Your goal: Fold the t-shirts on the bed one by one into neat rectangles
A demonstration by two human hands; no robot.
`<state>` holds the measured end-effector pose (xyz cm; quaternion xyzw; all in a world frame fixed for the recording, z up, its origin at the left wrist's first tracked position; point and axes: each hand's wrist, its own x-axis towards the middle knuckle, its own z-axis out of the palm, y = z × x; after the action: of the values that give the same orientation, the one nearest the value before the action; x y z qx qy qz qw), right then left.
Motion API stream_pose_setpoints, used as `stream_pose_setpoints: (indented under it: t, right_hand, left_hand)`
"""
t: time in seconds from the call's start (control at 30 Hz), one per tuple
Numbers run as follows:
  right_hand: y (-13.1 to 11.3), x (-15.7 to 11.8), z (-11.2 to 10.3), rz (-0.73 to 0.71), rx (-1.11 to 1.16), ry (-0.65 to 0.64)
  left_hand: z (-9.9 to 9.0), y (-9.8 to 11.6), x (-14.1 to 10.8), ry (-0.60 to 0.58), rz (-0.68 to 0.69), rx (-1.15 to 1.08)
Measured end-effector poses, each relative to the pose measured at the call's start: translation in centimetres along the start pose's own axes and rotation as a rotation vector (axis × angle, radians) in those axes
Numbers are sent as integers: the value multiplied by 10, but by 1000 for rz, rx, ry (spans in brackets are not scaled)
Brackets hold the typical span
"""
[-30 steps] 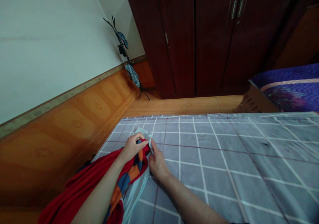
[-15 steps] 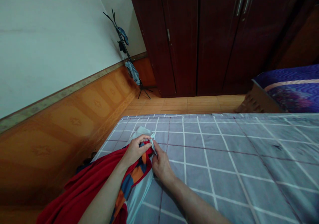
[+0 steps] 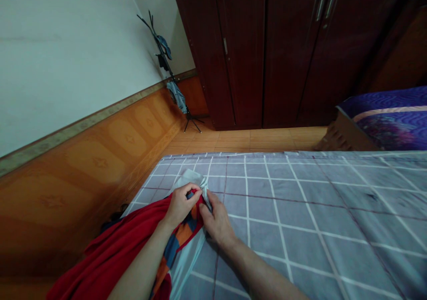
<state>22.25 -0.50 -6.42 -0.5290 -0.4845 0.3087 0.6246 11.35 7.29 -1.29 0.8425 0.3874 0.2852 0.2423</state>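
A red blanket [image 3: 133,233] with an orange and dark-blue patterned band [image 3: 183,236] runs from the lower left up to both hands. Beneath it and past its end lies a thin pale cloth [image 3: 191,176], gathered into folds at the fingertips. My left hand [image 3: 180,205] is closed in a pinch at the bunched corner where red and pale fabric meet. Close beside it on the right, my right hand [image 3: 217,222] grips the same corner, its thumb on the red edge and fingers behind the pale cloth. The exact layers between the fingers are partly hidden.
Under the fabrics spreads a grey checked bedsheet [image 3: 267,220]. Beyond the bed stand a dark red wardrobe [image 3: 247,59] and a black coat rack [image 3: 167,59] with clothes. A purple-covered piece of furniture [image 3: 393,117] is at right; a tiled wall [image 3: 100,162] borders the left.
My right hand has shifted its grip slightly, thumb lower and fingers more apart. My left fingertips have drawn closer together. The pale cloth at the corner is more bunched.
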Motion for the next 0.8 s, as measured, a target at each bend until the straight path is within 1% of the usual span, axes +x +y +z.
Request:
stream_pose_setpoints:
  t: [0.17, 0.27, 0.37, 0.5, 0.63, 0.73, 0.8]
  right_hand:
    - [-1, 12, -13, -26, -15, 39]
    - [2, 12, -12, -35, -19, 34]
    - [5, 13, -11, -24, -39, 30]
    - [11, 23, -21, 35, -71, 8]
    - [13, 33, -32, 22, -103, -91]
    - [12, 32, -32, 2, -137, -127]
    - [11, 30, -30, 17, -157, -100]
  left_hand:
    - [1, -5, 0, -46, -33, -43]
    - [2, -5, 1, -75, -35, -22]
    - [3, -2, 1, -63, -18, 28]
    - [4, 0, -1, -70, 55, 37]
    - [5, -1, -3, -90, 166, 7]
    - [6, -3, -5, -61, 201, 27]
    - [6, -3, -6, -45, 203, 50]
